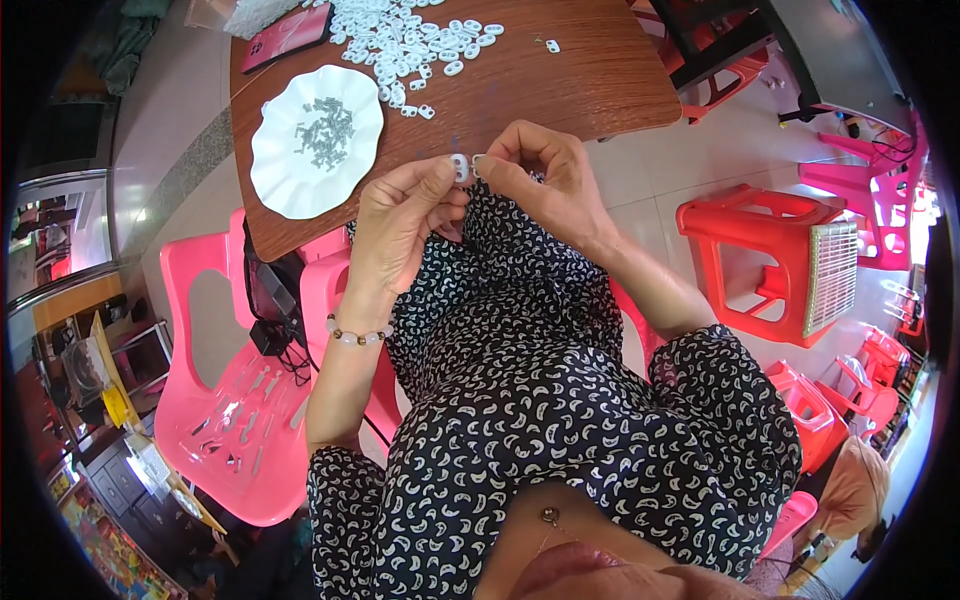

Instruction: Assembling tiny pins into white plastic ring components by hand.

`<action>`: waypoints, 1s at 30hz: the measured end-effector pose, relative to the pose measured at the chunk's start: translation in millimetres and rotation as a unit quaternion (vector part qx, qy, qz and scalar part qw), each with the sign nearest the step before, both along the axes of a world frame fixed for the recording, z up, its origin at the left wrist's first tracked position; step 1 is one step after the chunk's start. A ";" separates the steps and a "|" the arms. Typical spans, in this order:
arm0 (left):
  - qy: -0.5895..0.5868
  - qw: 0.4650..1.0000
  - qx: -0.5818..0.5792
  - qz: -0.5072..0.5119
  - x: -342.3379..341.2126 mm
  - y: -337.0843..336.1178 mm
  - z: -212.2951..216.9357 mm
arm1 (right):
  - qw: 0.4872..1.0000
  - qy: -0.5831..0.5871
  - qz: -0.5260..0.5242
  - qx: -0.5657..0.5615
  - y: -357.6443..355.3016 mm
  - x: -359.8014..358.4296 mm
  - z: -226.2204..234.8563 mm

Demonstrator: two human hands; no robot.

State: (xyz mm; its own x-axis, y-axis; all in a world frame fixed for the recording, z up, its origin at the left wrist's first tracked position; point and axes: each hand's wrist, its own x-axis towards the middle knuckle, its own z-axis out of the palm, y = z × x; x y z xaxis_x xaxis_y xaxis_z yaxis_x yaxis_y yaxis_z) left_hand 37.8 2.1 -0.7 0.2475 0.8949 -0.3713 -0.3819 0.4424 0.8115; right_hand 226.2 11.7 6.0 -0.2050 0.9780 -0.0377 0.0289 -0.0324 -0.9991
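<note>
Just beyond the table's near edge, my left hand [400,215] pinches a small white two-holed plastic piece [460,168] between thumb and fingers. My right hand [545,175] is closed in a pinch right beside that piece. A tiny bit shows at its fingertips, too small to name. A scalloped white plate [285,190] lies on the table to the left, with a heap of small grey metal parts [325,133] in its middle. Farther back, many similar white plastic pieces [400,40] are spread in a loose pile.
The brown wooden table [590,90] carries a pink-and-black phone-like slab [288,38] and a lone white piece [553,46]. A pink chair [230,430] stands at the left with a black bag [270,300] beside it. Red stools [740,240] stand to the right.
</note>
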 end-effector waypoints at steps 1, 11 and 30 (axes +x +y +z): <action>0.016 1.000 0.010 0.003 0.9 -0.9 0.2 | 1.000 0.004 0.004 -0.002 -0.8 -1.0 0.5; -0.036 0.999 0.019 -0.035 -10.4 -2.9 14.7 | 0.991 0.093 0.100 0.005 -1.0 0.3 6.3; -0.071 0.991 0.020 -0.116 -15.8 -6.5 21.1 | 0.966 0.150 0.195 0.083 2.9 -1.8 -5.8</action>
State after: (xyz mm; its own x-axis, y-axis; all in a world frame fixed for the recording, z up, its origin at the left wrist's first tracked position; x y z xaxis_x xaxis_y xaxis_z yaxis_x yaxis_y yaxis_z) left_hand 22.0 -4.4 20.4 0.4952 0.8211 -0.2838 -0.3855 0.5004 0.7752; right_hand 224.4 14.6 0.3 -0.5370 0.8112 0.2314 -0.2846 0.0840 -0.9549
